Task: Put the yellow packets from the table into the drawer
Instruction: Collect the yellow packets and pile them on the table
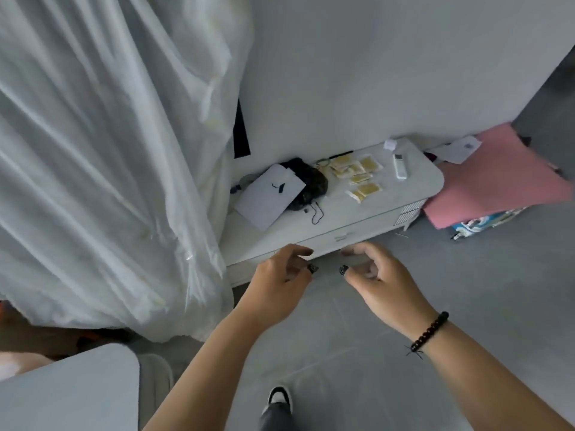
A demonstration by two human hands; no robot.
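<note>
Head view, only one available: low white desk (357, 213) against the wall, drawer (342, 239) in its front face shut, small handle visible. Yellow packets (357, 174) all on the desktop, loose cluster toward the right-rear, one pair (364, 191) lying slightly apart nearer the front edge. None in the drawer as far as I can see, so task progress is zero. Other stuff on top: white envelope (269, 195) overlapping a black bag (311, 180) on the left, thin black cord (316, 213) in front of the bag, white remote (400, 166) right of the packets, small white box (390, 144) at the back. Pink cloth (494, 181) beside the desk's right end, white curtain (102, 150) to the left. Left hand (277, 287) and right hand (379, 281) both held out in front, short of the desk's front edge, fingers loosely curled, holding nothing; beaded bracelet (429, 332) on the right wrist. Hands near each other, not touching, and not in contact with the drawer. Judgement: approach stage. Remaining: pull the drawer open, move every packet in, probably in several grabs since they're scattered, then close if wanted.
</note>
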